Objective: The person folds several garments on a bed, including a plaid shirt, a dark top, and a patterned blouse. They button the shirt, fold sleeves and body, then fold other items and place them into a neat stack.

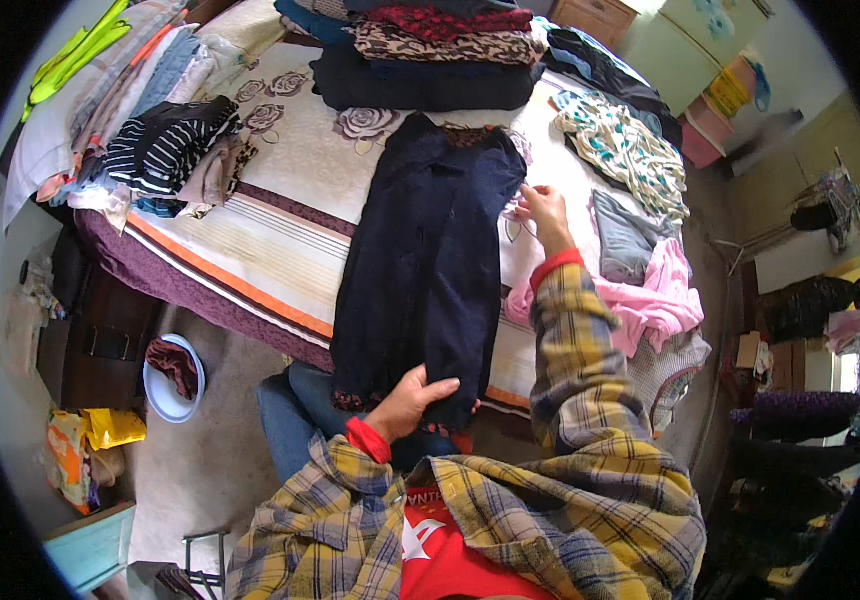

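Dark pants: I see them in the middle of the frame, spread long on the bed, with the bottom end over the near edge. Spotty cloth peeks out at the top and the bottom.
Left hand: I see it low in the middle, clamped on the bottom end of the pants, thumb on top.
Right hand: I see it right of the middle, its fingertips at the upper right edge of the pants. I cannot tell if they pinch the cloth. The two hands are well apart.
Big pile of folded clothes: top middle, just past the pants.
Striped top: upper left, by more clothes.
Spotted cloth: upper right, on the bed.
Gray cloth: below the spotted cloth.
Pink cloth: right side, below the gray one.
Tub: lower left, on the floor, with a dark red cloth inside.
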`<state>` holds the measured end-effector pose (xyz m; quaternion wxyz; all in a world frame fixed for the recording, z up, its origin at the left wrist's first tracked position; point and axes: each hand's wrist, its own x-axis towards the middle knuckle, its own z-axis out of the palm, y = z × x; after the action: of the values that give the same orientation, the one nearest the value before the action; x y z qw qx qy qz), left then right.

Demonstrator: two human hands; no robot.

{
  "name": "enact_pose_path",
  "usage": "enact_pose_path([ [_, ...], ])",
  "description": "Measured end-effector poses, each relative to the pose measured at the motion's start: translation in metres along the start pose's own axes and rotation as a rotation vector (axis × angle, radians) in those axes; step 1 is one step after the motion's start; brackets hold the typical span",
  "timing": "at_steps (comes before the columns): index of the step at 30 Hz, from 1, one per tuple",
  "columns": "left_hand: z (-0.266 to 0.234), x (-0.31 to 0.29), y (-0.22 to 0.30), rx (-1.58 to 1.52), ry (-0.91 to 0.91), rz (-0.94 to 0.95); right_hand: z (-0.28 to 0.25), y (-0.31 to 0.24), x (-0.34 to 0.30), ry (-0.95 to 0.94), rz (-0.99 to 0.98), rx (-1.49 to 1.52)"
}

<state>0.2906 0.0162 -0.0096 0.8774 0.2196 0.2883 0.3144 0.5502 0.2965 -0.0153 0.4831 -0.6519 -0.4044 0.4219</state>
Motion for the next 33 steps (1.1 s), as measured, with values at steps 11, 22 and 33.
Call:
enact_pose_path([
  [11, -0.021, -0.01, -0.026, 0.083, 0.053, 0.027, 0.052, -0.037, 0.107, -0.015, -0.014, 0.024],
  [22, -0.042, 0.012, -0.066, 0.276, 0.147, 0.014, 0.086, 0.009, 0.134, -0.042, -0.062, -0.119],
  [33, -0.048, 0.011, -0.078, 0.264, 0.408, -0.055, 0.004, -0.023, -0.083, -0.259, -0.308, 0.191],
])
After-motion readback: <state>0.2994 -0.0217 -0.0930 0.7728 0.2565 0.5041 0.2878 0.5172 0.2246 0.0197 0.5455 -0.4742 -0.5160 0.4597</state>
